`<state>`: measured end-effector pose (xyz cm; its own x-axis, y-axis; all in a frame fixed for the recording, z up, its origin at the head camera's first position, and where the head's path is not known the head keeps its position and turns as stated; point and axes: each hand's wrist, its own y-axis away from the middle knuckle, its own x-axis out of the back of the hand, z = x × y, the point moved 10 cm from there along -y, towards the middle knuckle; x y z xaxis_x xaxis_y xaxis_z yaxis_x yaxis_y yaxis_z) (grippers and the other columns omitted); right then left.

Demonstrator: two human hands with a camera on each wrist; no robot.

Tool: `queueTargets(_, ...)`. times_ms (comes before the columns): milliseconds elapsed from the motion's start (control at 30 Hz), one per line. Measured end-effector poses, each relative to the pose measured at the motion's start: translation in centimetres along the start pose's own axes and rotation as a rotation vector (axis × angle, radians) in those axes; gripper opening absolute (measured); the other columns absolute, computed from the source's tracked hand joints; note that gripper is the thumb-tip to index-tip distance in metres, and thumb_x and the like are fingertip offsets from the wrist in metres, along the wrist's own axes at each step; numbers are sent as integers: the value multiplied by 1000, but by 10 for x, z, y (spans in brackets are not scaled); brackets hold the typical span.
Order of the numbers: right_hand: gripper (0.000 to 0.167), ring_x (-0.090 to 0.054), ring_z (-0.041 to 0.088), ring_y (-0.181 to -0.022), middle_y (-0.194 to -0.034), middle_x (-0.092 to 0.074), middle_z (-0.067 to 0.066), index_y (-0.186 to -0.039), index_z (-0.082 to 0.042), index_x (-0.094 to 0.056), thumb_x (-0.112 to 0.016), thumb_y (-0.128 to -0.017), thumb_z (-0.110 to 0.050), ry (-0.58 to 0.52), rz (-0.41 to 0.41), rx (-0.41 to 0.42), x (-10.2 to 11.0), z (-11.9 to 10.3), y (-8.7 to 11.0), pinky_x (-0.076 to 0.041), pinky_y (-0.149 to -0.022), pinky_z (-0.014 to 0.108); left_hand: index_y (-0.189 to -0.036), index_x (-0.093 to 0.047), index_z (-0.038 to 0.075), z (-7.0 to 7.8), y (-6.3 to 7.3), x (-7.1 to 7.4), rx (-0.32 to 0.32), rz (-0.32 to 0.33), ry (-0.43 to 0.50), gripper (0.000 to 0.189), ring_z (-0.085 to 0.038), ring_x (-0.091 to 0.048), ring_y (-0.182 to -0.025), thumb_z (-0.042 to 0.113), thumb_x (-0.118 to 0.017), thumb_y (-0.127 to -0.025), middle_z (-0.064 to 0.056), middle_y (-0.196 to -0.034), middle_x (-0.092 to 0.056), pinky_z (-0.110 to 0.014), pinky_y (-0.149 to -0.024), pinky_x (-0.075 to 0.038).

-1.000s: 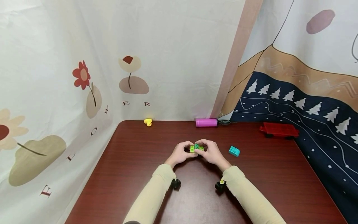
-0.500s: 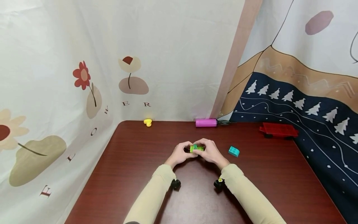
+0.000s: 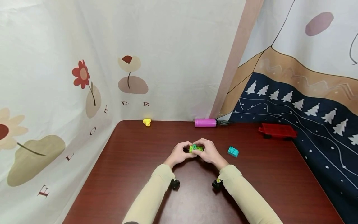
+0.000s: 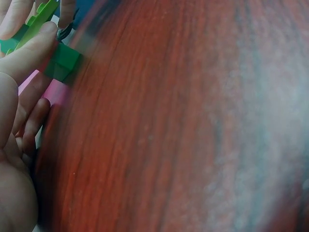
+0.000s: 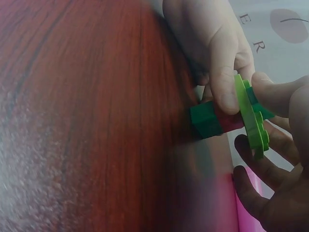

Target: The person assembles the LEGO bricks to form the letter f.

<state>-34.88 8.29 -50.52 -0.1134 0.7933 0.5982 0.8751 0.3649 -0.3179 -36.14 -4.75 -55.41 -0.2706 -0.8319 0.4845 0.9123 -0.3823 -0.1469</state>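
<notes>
Toy bricks (image 3: 194, 148), studded and joined in a small stack, are held between the two hands near the middle of the table. A lime piece (image 5: 247, 113) runs across it, with a green brick (image 3: 194, 146) on its studded side; on the other side are a red block (image 5: 229, 122) and a darker green block (image 5: 204, 119). Whether the stack touches the tabletop cannot be told. The left hand (image 3: 179, 153) pinches the stack from its side, thumb near the red block, and the right hand (image 3: 209, 153) grips from the other, its thumb near the green brick. Near the right hand, on the wooden table (image 3: 134, 146), lies a turquoise brick (image 3: 233, 151). Farther back stand a magenta cylinder (image 3: 205, 123) with a dark cord (image 3: 223, 122) by its right end, a small yellow toy (image 3: 147, 122) to the left and a red toy wagon (image 3: 278, 130) to the right. Behind hangs a printed curtain (image 3: 179, 62).
</notes>
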Motion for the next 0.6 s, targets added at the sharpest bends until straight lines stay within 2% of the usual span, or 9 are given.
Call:
queueTargets(367, 25, -69, 19, -94, -103, -76, 3, -110, -8, -79, -88, -87, -12, -6, 27, 5, -1, 3, 0, -57, -79, 32, -108, -75, 22, 1, -2, 2, -11, 5, -7, 27, -13, -64, -99, 26, -90, -86, 7, -102, -73, -38, -92, -51)
queueTargets(600, 27, -70, 19, -96, -107, -76, 5, -112, -8, -79, -87, -88, -14, 12, -7, -32, -2, 5, 1, -57, -83, 36, -109, -75, 24, -2, 0, 0, 20, -18, -22, 28, -12, -63, -99, 29, -90, -85, 8, -102, -71, -35, -92, -50)
